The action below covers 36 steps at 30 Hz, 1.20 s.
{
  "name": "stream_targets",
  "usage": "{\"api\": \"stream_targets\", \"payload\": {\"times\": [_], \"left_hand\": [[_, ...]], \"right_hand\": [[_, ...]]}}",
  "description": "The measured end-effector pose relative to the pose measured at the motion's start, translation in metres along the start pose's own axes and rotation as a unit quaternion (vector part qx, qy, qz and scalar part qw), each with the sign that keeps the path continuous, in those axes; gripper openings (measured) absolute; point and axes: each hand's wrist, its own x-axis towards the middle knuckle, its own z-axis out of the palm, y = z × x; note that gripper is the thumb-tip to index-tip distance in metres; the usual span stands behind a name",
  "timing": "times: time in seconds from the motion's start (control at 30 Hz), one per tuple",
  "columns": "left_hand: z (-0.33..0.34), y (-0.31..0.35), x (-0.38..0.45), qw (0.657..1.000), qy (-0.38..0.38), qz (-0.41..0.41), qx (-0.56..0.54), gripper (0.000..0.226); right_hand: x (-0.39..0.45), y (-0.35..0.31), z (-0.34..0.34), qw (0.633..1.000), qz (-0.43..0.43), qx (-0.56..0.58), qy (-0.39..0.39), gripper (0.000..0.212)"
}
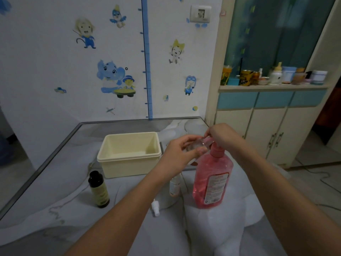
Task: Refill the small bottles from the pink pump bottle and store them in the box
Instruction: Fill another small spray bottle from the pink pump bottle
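Dark bottle: a dark glass bottle with a pale label (99, 189) stood upright at the left, awaiting its turn.
Box: the cream plastic box (129, 154) sat open behind, ready for storage.
Left hand: the left hand (180, 154) gripped a small clear bottle (196, 145) under the spout to catch liquid.
Right hand: the right hand (220, 134) pressed, fingers curled, on the pump of the pink translucent pump bottle (212, 179).

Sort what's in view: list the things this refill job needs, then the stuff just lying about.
In the job:
pink pump bottle
small clear bottle, held in left hand
right hand on the pump
cream box, open
small pale bottle
white pump cap

Lying about:
dark brown bottle, though possibly next
cabinet clutter
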Motion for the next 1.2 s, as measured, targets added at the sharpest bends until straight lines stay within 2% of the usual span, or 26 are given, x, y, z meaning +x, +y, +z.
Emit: {"api": "stream_targets", "payload": {"times": [0.07,0.2,0.23,0.3,0.37,0.47,0.57,0.6,0.67,0.73,0.8,0.83,0.93,1.0,1.13,1.2], "left_hand": [[0.001,-0.003,-0.001,1.000,-0.003,-0.004,-0.004,0.029],[0.003,-0.007,-0.005,0.999,-0.006,-0.024,-0.039,0.029],[0.003,-0.007,-0.005,0.999,-0.008,-0.026,-0.042,0.029],[0.003,-0.006,-0.004,0.999,-0.011,-0.025,-0.042,0.029],[0.003,-0.003,-0.002,0.999,-0.007,-0.016,-0.035,0.029],[0.001,0.000,0.003,1.000,-0.002,0.002,-0.011,0.028],[0.000,-0.003,0.004,1.000,0.000,0.000,-0.023,0.029],[0.000,-0.004,0.003,1.000,-0.002,-0.003,-0.028,0.029],[0.001,-0.006,0.001,0.999,-0.011,-0.013,-0.034,0.028],[0.002,-0.006,-0.003,0.999,-0.011,-0.018,-0.042,0.027],[0.002,-0.006,-0.003,0.999,-0.009,-0.020,-0.047,0.027],[0.002,-0.006,-0.003,0.999,-0.010,-0.022,-0.046,0.027],[0.002,-0.003,-0.001,0.999,-0.014,-0.018,-0.042,0.028],[0.001,0.000,0.001,1.000,-0.010,-0.004,-0.023,0.027],[0.000,0.002,0.003,1.000,-0.010,-0.002,-0.008,0.028],[0.001,0.000,0.002,1.000,-0.008,-0.008,-0.013,0.028]], "right_hand": [[-0.001,-0.001,0.005,0.999,0.002,-0.037,-0.004,0.032],[-0.001,0.002,0.016,0.999,0.034,-0.016,0.006,0.030],[-0.001,0.006,0.020,1.000,0.014,0.018,0.015,0.027],[-0.001,0.015,0.020,0.999,-0.024,0.013,0.041,0.023],[-0.003,0.010,0.007,1.000,-0.026,-0.001,0.001,0.019],[-0.001,-0.003,-0.011,0.999,0.008,-0.009,-0.039,0.031],[0.003,-0.001,-0.007,0.999,0.005,0.010,-0.031,0.025],[0.003,0.002,0.001,0.999,0.006,0.047,-0.011,0.019],[0.002,0.009,0.015,0.973,0.052,0.225,0.017,0.018],[0.003,0.012,0.021,0.958,0.089,0.270,0.046,0.024],[0.003,0.016,0.023,0.974,0.062,0.213,0.037,0.024],[0.005,0.019,0.024,0.988,0.036,0.149,0.031,0.024],[0.003,0.017,0.013,0.999,-0.032,0.033,-0.004,0.018],[0.005,0.008,-0.001,0.999,-0.006,0.014,-0.028,0.021],[0.009,0.002,-0.011,0.995,-0.023,-0.075,-0.062,0.031],[0.005,0.005,-0.001,0.997,-0.027,-0.064,-0.037,0.026]]}}
